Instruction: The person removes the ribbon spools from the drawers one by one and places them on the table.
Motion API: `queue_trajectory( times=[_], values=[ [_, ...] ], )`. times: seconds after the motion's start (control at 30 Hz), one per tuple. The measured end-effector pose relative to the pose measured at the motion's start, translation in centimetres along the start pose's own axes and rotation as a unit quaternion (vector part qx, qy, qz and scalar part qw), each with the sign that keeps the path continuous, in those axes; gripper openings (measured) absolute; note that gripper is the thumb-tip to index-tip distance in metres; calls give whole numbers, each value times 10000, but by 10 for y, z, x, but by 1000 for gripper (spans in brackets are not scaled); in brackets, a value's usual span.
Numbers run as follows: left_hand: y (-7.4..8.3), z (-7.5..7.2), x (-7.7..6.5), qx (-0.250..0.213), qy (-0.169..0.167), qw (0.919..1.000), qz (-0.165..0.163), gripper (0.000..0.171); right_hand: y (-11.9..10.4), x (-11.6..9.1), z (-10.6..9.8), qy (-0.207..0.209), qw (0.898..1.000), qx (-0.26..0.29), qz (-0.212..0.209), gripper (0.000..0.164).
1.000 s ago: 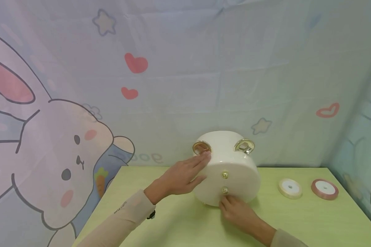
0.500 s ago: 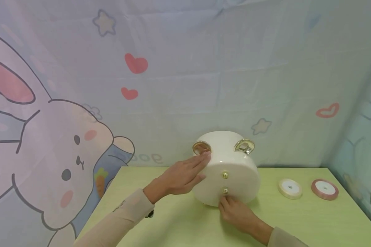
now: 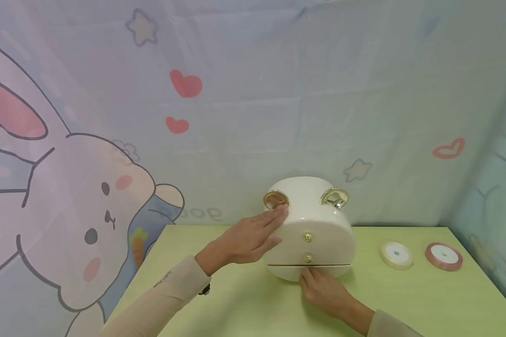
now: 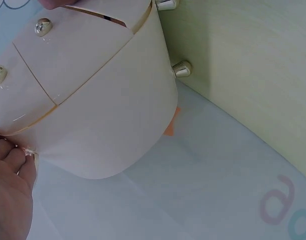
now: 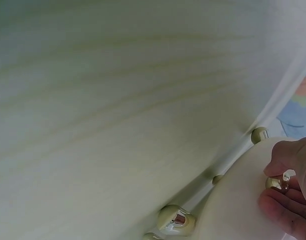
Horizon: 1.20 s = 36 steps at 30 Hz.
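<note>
A glossy cream-white, drum-shaped box (image 3: 326, 245) with a flat front stood on a pale green table (image 3: 236, 304). Two shiny gold round fittings (image 3: 337, 202) flanked its top, and small gold feet (image 4: 183, 69) held it off the surface. Two round gold knobs (image 3: 308, 237) sat one above the other on its front. Below them, the cream-white bottom drawer (image 3: 282, 271) stood slightly ajar, a thin dark gap along its top edge. The right hand (image 3: 326, 292), low at the box's front, pinched a third gold knob (image 5: 275, 184) between thumb and fingers. The left hand (image 3: 246, 238) rested against the box's upper left side, fingers extended. Right of the box lay a cream ribbon spool (image 3: 396, 260) and, beyond it, a dusty-pink ribbon spool (image 3: 444, 262).
</note>
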State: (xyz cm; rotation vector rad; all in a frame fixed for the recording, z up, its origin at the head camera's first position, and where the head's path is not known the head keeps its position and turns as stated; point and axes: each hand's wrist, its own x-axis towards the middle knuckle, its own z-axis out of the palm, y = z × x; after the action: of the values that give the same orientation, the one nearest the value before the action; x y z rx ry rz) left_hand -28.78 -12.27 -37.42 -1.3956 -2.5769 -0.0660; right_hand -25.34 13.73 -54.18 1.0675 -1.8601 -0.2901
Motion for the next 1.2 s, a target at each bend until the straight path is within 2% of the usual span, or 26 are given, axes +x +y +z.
queue_trajectory(
  times=[0.23, 0.43, 0.8, 1.03, 1.2],
  values=[
    [1, -2, 0, -15, -27, 10000, 8, 65, -3, 0, -8, -105, 9998, 140, -12, 62],
    [2, -4, -1, -102, 41, 9999, 0, 65, -12, -1, -19, 8, 9999, 52, -118, 60],
    [0, 0, 0, 22, 168, 9998, 69, 64, -30, -4, -41, 250, 9996, 31, -106, 55],
    [-1, 2, 0, 72, 197, 9998, 60, 64, -42, -9, -52, 10, 9992, 409, 48, 70],
    [0, 2, 1, 47, 200, 9998, 42, 64, -49, -11, -58, 163, 9988, 433, 179, 73]
  ],
)
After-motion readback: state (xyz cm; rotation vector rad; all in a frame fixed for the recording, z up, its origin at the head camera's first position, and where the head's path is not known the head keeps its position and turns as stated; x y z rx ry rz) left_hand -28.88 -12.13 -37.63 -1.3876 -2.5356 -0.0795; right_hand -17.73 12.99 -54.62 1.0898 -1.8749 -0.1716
